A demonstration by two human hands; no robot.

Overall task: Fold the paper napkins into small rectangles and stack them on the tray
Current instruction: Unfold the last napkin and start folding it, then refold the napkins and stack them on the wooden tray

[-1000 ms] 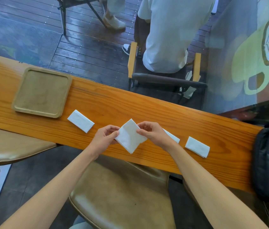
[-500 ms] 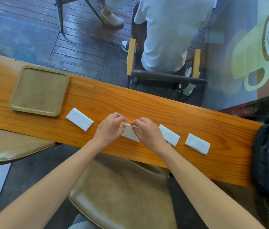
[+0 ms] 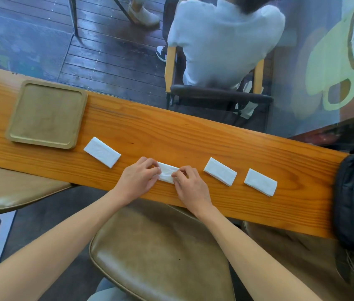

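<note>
Both hands, left and right, pinch one napkin; the tray holds nothing.

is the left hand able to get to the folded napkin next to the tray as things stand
Probably yes. The folded napkin lies flat on the counter just left of the left hand, with bare wood between them. That hand would first have to let go of the napkin being folded.
</note>
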